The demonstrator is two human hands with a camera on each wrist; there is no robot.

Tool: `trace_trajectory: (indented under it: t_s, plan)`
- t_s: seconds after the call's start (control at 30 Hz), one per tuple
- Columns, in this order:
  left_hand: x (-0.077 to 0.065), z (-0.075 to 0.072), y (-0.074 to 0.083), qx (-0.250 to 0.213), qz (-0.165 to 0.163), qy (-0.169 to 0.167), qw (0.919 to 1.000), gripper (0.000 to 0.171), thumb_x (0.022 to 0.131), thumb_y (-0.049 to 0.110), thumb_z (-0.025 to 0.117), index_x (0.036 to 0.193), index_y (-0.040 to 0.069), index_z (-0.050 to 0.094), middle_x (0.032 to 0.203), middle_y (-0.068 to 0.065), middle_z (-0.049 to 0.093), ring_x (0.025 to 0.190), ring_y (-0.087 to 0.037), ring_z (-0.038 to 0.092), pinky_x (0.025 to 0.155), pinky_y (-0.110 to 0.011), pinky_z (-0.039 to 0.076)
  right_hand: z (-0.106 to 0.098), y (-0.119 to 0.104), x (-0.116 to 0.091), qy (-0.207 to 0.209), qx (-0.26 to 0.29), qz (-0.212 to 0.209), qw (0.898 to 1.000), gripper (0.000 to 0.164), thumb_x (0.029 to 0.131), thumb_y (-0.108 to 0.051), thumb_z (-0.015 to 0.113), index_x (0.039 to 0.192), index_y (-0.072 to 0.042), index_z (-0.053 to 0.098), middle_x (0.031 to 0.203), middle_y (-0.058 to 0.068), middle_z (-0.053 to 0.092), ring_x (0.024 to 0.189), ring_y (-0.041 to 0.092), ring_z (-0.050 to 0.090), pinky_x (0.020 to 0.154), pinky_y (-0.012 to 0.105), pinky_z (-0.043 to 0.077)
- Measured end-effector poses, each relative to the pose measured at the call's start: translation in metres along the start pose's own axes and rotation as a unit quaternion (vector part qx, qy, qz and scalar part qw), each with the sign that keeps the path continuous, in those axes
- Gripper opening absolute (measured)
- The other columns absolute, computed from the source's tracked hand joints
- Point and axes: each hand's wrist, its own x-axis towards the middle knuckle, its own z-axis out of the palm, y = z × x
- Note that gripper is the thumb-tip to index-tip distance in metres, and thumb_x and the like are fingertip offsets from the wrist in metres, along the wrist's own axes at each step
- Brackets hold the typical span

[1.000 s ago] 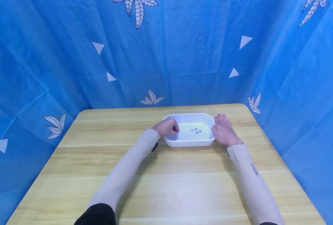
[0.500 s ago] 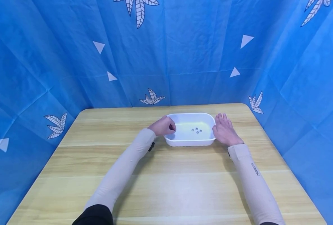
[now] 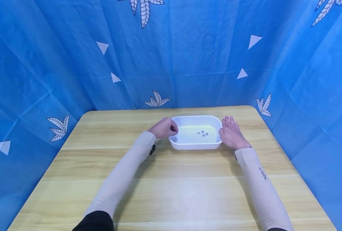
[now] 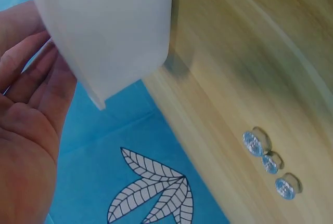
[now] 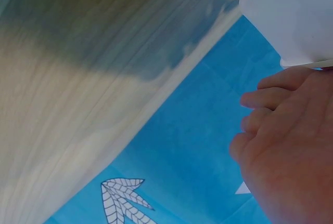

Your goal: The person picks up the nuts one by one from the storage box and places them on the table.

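A white tray (image 3: 195, 147) stands near the table's far edge with several small shiny clear pieces (image 3: 203, 134) in it. My left hand (image 3: 162, 128) is over the tray's left end, thumb and fingertips drawn together. In the left wrist view, the tray wall hides its fingertips, and I cannot tell whether they hold anything. Three clear faceted gems (image 4: 253, 143) lie on the wood in the left wrist view. At the tray's right end, my right hand (image 3: 232, 133) rests against the rim with straight fingers. Right wrist view: the palm (image 5: 291, 146) is beside the tray's edge.
The wood-grain table (image 3: 182, 189) has rounded far corners. A blue cloth (image 3: 199, 57) with white leaves and triangles hangs behind it and along both sides. The far table edge lies just beyond the tray.
My left hand has drawn back leftward, from inside the tray toward its left rim. The right hand stays at the right rim. The pieces in the tray look unmoved.
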Motion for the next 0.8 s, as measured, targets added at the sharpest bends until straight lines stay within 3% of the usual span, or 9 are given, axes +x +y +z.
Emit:
trace_trajectory:
  t_s: [0.27, 0.5, 0.8]
  plan:
    - [-0.010, -0.008, -0.006, -0.009, 0.009, 0.028, 0.9995, 0.012, 0.091, 0.002, 0.075, 0.101, -0.001, 0.079, 0.098, -0.012, 0.079, 0.089, -0.019, 0.073, 0.082, -0.026, 0.062, 0.000, 0.002, -0.001, -0.003, -0.002, 0.000, 1.000, 0.065, 0.109, -0.026, 0.020, 0.160, 0.012, 0.007, 0.170, 0.030, -0.005, 0.159, 0.049, -0.009, 0.130, 0.062, -0.005]
    - [-0.016, -0.014, -0.014, -0.046, 0.014, 0.062, 0.9969, 0.013, 0.089, 0.001, 0.077, 0.101, -0.002, 0.080, 0.099, -0.013, 0.080, 0.089, -0.020, 0.075, 0.083, -0.029, 0.063, -0.002, 0.003, -0.001, -0.007, -0.002, 0.002, 1.000, 0.065, 0.109, -0.027, 0.019, 0.160, 0.012, 0.006, 0.170, 0.030, -0.006, 0.159, 0.049, -0.010, 0.130, 0.062, -0.004]
    - [-0.030, -0.022, -0.025, -0.082, -0.002, 0.106, 0.9910, 0.014, 0.089, 0.003, 0.078, 0.102, -0.001, 0.079, 0.101, -0.014, 0.080, 0.090, -0.023, 0.074, 0.083, -0.034, 0.063, -0.001, 0.002, 0.000, -0.007, -0.001, -0.003, 1.000, 0.065, 0.109, -0.027, 0.019, 0.160, 0.012, 0.007, 0.170, 0.030, -0.005, 0.159, 0.049, -0.009, 0.130, 0.062, -0.005]
